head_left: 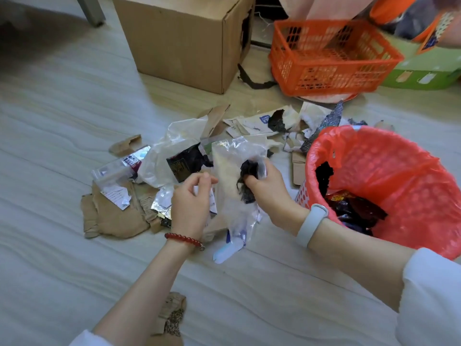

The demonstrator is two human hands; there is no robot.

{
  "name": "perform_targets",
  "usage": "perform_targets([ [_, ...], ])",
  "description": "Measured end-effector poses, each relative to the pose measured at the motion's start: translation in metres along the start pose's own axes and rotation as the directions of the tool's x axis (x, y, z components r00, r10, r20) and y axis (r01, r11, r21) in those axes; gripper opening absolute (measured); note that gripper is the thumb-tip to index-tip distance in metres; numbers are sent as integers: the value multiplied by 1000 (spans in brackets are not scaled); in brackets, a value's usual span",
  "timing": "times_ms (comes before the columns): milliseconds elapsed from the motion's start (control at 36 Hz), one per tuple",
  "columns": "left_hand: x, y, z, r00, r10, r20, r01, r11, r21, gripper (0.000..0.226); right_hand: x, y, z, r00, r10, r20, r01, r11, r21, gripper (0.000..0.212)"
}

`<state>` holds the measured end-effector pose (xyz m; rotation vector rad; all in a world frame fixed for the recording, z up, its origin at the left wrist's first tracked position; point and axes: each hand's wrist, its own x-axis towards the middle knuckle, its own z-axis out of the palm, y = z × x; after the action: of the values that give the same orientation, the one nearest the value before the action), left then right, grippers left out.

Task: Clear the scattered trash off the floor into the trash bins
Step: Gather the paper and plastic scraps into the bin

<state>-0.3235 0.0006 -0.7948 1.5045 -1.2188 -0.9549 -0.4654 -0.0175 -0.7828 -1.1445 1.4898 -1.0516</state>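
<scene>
Trash lies scattered over the pale floor: torn cardboard (117, 216), clear plastic bags (172, 148), a black wrapper (187, 163) and paper scraps (254, 126). My right hand (267, 188) grips a clear plastic bag (232, 171) together with a crumpled black scrap (249, 171), lifted just above the pile. My left hand (192, 198) hovers beside it over the pile, fingers curled, thumb and fingertips close together; I cannot make out anything held in it. A trash bin (399, 171) lined with a red bag stands at the right, with dark wrappers inside.
A big cardboard box (184, 38) stands at the back. An orange plastic basket (331, 56) sits to its right, next to a green box (424, 68). A cardboard scrap (172, 313) lies near my left forearm. A metal leg (91, 10) is at the top left.
</scene>
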Motion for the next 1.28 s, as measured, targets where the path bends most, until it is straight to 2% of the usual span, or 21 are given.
perform_targets([
  [83,7,31,14,986,163,-33,-163,987,10,32,8,-40,-26,984,-172,-49,169,983,-66,19],
  [167,12,64,47,946,316,73,-319,947,38,28,11,-69,-71,939,-327,-109,303,934,-190,29],
  [250,8,93,92,837,502,216,-526,848,68,25,8,-83,-130,922,-366,-128,312,895,-320,29],
  [306,0,107,124,762,552,339,-605,793,69,30,6,-80,-168,926,-340,-165,251,880,-404,28],
  [389,-13,110,171,658,429,619,-650,738,180,51,0,-64,-220,915,-310,-259,110,808,-578,20],
  [472,-19,96,200,530,114,840,-753,518,405,54,-8,-38,-254,938,-231,-259,-12,723,-690,20],
  [500,-21,92,206,484,47,874,-787,459,411,51,-11,-29,-263,948,-212,-238,-37,668,-743,22],
  [528,-22,87,207,457,39,889,-812,426,399,48,-14,-21,-268,957,-198,-210,-46,614,-788,26],
  [556,-21,84,204,454,90,886,-829,408,383,47,-17,-16,-269,966,-193,-174,-34,570,-821,30],
  [583,-20,81,202,474,199,858,-837,404,369,47,-19,-10,-270,972,-189,-136,-16,528,-849,33],
  [639,-13,77,195,533,488,691,-839,408,359,36,-20,4,-266,982,-184,-28,49,402,-915,35],
  [667,-7,73,190,565,579,588,-824,420,379,27,-19,13,-261,984,-174,38,94,326,-941,34],
  [694,-2,70,185,612,600,515,-791,451,413,22,-16,21,-254,982,-160,100,139,257,-956,33],
  [750,7,62,176,710,540,452,-703,509,497,30,-5,45,-240,972,-117,202,219,154,-964,37],
  [833,15,44,171,827,310,469,-550,622,557,68,9,84,-219,943,17,333,330,108,-938,56],
  [889,17,33,171,852,173,494,-449,725,522,77,16,107,-212,903,117,414,408,69,-910,76],
  [944,18,26,174,844,172,509,-438,768,467,74,20,125,-208,883,214,419,429,-2,-903,101],
  [972,20,24,175,840,189,508,-445,776,447,73,22,132,-207,880,232,414,431,-23,-902,106],
  [1083,18,22,176,845,194,499,-425,810,405,73,25,148,-204,850,362,384,396,42,-917,99],
  [1194,18,24,173,845,189,500,-421,813,403,71,36,134,-206,781,493,384,359,148,-921,86],
  [1278,18,29,170,842,194,503,-436,793,425,70,41,105,-215,813,434,389,280,295,-913,70],
])
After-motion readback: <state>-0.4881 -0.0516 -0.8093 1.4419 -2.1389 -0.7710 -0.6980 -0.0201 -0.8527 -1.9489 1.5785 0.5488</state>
